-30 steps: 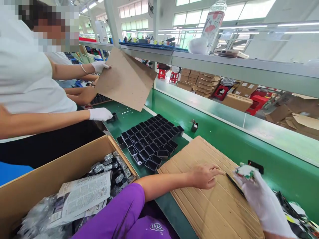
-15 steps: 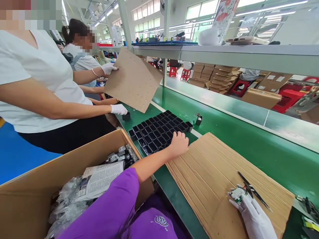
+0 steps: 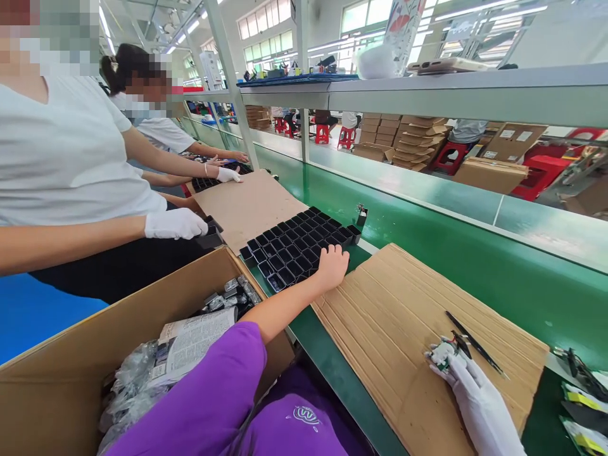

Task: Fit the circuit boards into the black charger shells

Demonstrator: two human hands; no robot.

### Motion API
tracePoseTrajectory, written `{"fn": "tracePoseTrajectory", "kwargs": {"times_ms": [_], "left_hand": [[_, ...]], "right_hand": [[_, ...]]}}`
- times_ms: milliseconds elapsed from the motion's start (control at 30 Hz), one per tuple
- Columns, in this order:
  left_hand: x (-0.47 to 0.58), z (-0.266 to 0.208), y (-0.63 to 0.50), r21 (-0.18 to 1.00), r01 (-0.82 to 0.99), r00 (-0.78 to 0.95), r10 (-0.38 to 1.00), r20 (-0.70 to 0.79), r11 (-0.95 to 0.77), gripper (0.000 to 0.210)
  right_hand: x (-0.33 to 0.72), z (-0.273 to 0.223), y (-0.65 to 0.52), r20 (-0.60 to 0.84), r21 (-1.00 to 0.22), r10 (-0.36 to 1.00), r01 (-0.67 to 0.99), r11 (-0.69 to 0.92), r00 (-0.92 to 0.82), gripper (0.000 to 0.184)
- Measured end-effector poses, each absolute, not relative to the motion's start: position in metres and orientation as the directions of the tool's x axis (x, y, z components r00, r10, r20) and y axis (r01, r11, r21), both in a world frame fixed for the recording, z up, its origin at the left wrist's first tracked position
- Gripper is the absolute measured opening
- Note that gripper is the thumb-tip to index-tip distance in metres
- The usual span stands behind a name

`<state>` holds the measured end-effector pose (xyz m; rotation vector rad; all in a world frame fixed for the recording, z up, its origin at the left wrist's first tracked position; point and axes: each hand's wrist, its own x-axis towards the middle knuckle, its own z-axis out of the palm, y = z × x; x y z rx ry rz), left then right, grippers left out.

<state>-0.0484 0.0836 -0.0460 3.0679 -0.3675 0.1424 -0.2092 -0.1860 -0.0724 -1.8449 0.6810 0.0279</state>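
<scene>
My bare left hand (image 3: 334, 267) is at the near right edge of a block of black plastic boxes (image 3: 289, 247), its fingers curled over the edge boxes and the fingertips partly hidden. The boxes stand open side up in close rows on the green bench. My right hand (image 3: 470, 386), in a white glove, is closed on a small green circuit board (image 3: 441, 354) with a white lump and thin wires. Black tweezers (image 3: 479, 348) show right behind it; I cannot tell if they are held. Under this hand lies a corrugated cardboard sheet (image 3: 380, 310).
A lone black box (image 3: 362, 215) with wires stands beyond the block. The open carton (image 3: 57, 335) at left holds plastic bags and newspaper. A co-worker's gloved hands are at a flat board (image 3: 251, 206) and a dark box (image 3: 209, 234). A shelf (image 3: 427, 88) spans the back.
The co-worker's raised board has come down flat beside the black boxes. Their nearer gloved hand has moved left with a dark box. My hands have kept nearly the same places on the bench.
</scene>
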Motion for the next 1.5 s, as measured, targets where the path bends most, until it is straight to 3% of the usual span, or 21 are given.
{"fn": "tracePoseTrajectory", "kwargs": {"times_ms": [233,367,467,567,700,833,967,1067,1267,1500], "left_hand": [[-0.053,-0.018,0.085,0.096,-0.288,0.952,-0.274,0.137,-0.953,0.020],[-0.068,0.004,0.075,0.175,-0.367,0.925,-0.338,0.172,-0.914,0.026],[-0.085,0.003,0.057,0.469,-0.425,0.902,-0.406,0.146,-0.774,0.030],[-0.093,-0.011,0.039,0.815,-0.334,0.909,-0.391,0.146,-0.473,0.034],[-0.078,-0.034,0.017,0.973,-0.191,0.935,-0.327,0.139,-0.133,0.043],[-0.068,-0.043,-0.004,0.999,-0.008,0.911,-0.411,0.025,0.041,0.053],[-0.073,-0.051,-0.018,0.990,0.128,0.895,-0.437,-0.087,0.066,0.048],[-0.073,-0.060,-0.019,0.981,0.189,0.898,-0.411,-0.156,0.042,0.047],[-0.062,-0.062,-0.009,0.980,0.198,0.918,-0.357,-0.175,0.031,0.052],[-0.080,-0.069,-0.018,0.967,0.222,0.844,-0.520,-0.129,0.120,0.066]], "right_hand": [[-0.210,-0.088,-0.193,-0.295,-0.876,-0.445,-0.426,-0.228,0.846,0.063],[-0.209,-0.086,-0.190,-0.307,-0.911,-0.405,-0.390,-0.137,0.861,0.053],[-0.211,-0.076,-0.183,-0.308,-0.951,-0.382,-0.296,0.093,0.871,0.044],[-0.210,-0.070,-0.179,-0.230,-0.931,-0.303,-0.119,0.346,0.925,0.038],[-0.205,-0.073,-0.189,-0.231,-0.906,-0.314,-0.086,0.414,0.921,0.038],[-0.203,-0.066,-0.194,-0.221,-0.877,-0.315,-0.047,0.478,0.923,0.037],[-0.198,-0.052,-0.186,-0.129,-0.823,-0.351,0.097,0.559,0.928,0.039],[-0.191,-0.055,-0.181,-0.152,-0.781,-0.360,0.112,0.615,0.921,0.044],[-0.186,-0.077,-0.178,-0.192,-0.811,-0.342,0.048,0.583,0.920,0.034],[-0.197,-0.068,-0.171,-0.100,-0.780,-0.328,0.131,0.612,0.939,0.042]]}}
